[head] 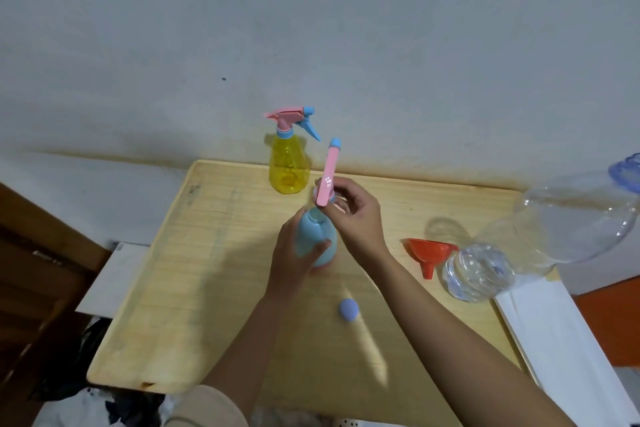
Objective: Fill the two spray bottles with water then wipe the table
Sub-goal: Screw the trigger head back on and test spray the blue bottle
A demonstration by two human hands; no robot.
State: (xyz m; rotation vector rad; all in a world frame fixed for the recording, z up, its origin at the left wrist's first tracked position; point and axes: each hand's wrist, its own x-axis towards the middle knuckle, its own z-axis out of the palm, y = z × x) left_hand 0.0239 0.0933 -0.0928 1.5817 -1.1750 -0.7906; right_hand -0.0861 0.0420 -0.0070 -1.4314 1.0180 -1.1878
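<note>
Blue spray bottle (317, 236) is held upright over the desk (207, 288) centre, long axis vertical. Its body is gripped by the left hand (294, 253), fingers (322, 246) curled round it. The pink spray head (327, 180) sits at the neck directly above and is gripped at its base by the right hand (356, 218). The head's long axis points away, toward the yellow spray bottle (289, 166). Whether the head is screwed down cannot be told. Orange funnel (429, 250) and water bottle (519, 246) lie to the right.
</note>
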